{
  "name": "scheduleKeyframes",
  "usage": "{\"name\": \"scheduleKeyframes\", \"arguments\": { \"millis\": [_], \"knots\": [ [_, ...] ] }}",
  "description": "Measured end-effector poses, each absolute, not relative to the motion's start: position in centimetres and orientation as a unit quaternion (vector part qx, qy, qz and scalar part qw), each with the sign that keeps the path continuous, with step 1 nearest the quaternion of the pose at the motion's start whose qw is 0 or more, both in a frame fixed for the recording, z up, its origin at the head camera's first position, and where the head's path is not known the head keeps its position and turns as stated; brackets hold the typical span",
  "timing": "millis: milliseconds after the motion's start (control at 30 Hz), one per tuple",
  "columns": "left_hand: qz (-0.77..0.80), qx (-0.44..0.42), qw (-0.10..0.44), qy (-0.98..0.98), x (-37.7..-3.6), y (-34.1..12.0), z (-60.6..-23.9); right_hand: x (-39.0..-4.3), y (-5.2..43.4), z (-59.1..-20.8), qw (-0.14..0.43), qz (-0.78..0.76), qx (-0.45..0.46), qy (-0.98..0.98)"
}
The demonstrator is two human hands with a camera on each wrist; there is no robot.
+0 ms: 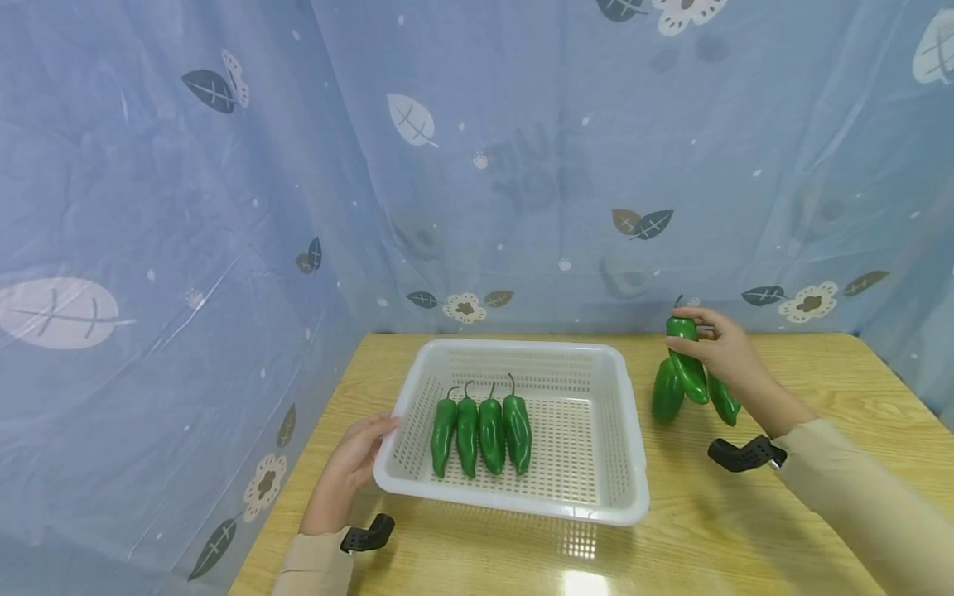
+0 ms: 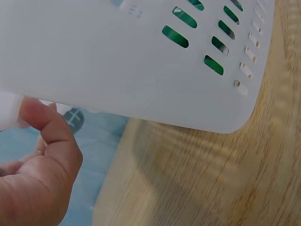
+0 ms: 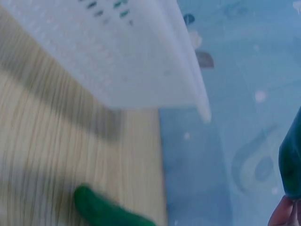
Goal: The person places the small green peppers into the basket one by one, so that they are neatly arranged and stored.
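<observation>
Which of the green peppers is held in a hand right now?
The pepper that the right hand grips, outside the basket. Two others lie beside it on the table; four lie in the basket.

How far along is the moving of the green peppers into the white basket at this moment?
Done: four peppers lie side by side in the white basket. In hand: the right hand grips one pepper above the table, while the left hand touches the basket's left rim. Left: two more peppers on the table beside the right hand.
</observation>
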State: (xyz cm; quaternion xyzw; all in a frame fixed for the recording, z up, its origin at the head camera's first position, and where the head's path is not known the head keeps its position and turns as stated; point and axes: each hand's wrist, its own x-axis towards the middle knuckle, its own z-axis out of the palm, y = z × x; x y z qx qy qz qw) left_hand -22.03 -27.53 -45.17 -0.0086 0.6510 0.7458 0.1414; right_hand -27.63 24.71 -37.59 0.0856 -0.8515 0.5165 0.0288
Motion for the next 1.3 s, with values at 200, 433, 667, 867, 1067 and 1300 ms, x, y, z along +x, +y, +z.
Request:
{"name": "scheduleKeyframes", "arguments": {
  "millis": [200, 433, 667, 867, 1067, 1300],
  "knots": [
    [0.741, -0.009, 0.137, 0.657, -22.0, -27.5, -45.1, -27.5, 22.4, -36.6, 0.02, 0.527, 0.093, -0.844],
    [0.742, -0.009, 0.142, 0.655, -21.8, -27.4, -45.0, -27.5, 19.6, -35.9, 0.004, 0.541, 0.087, -0.836],
    [0.748, -0.006, 0.145, 0.648, -21.8, -27.4, -44.9, -28.0, 16.8, -35.8, 0.004, 0.539, 0.105, -0.836],
    [0.75, 0.003, 0.147, 0.645, -21.9, -27.5, -45.0, -28.3, 14.5, -36.2, -0.01, 0.549, 0.121, -0.827],
    [0.751, 0.007, 0.148, 0.644, -21.8, -27.5, -45.0, -28.5, 12.2, -37.2, -0.011, 0.538, 0.136, -0.831],
    [0.742, 0.002, 0.142, 0.655, -21.7, -27.4, -45.1, -28.6, 10.1, -38.2, -0.025, 0.519, 0.121, -0.846]
  ]
}}
